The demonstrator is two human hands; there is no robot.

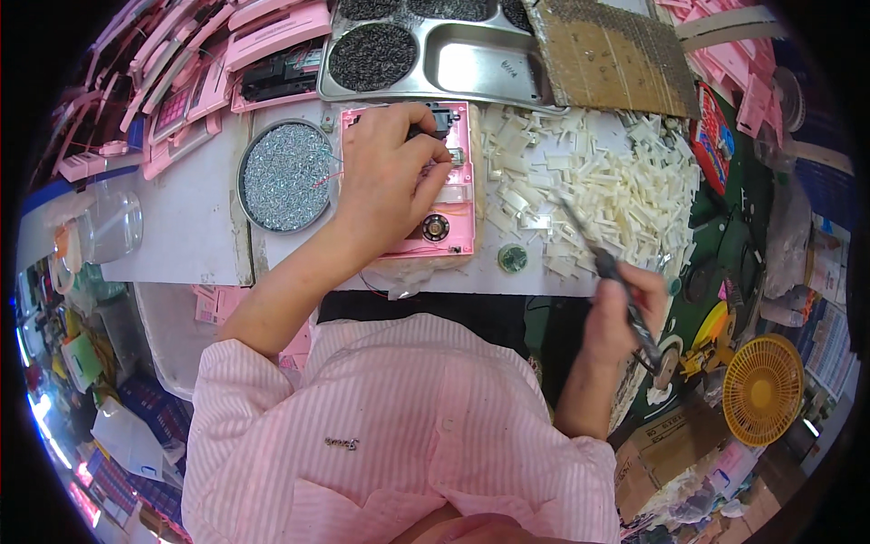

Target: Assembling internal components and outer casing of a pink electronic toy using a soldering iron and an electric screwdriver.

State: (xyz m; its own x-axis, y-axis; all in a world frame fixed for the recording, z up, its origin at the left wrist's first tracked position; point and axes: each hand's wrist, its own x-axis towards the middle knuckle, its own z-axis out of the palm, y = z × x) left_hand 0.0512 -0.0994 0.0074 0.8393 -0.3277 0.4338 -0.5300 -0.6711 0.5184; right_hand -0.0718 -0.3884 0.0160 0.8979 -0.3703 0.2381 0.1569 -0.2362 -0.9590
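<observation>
Beneath my left hand (pixel 390 168) lies an open pink plastic casing (pixel 460 231) with a round speaker (pixel 436 227) near its lower edge. My left fingers are bent and closed over the casing's upper middle, beside a black part (pixel 442 118); what they pinch is hidden. Thin red and blue wires stick out left of this hand. My right hand (pixel 623 313) is raised off the table's front edge, closed around a slim black tool (pixel 605 263) with a greyish tip. Its exact kind is blurred. The tip points up and left over a heap of white plastic pieces (pixel 616 181).
Left of the casing stands a round tray of small screws (pixel 285 175). A metal tray (pixel 489 63) with black parts sits behind, beside cardboard (pixel 616 59). Pink casings (pixel 190 100) pile up far left. A small round greenish container (pixel 512 258) sits near the front edge. A yellow fan (pixel 763 390) stands right.
</observation>
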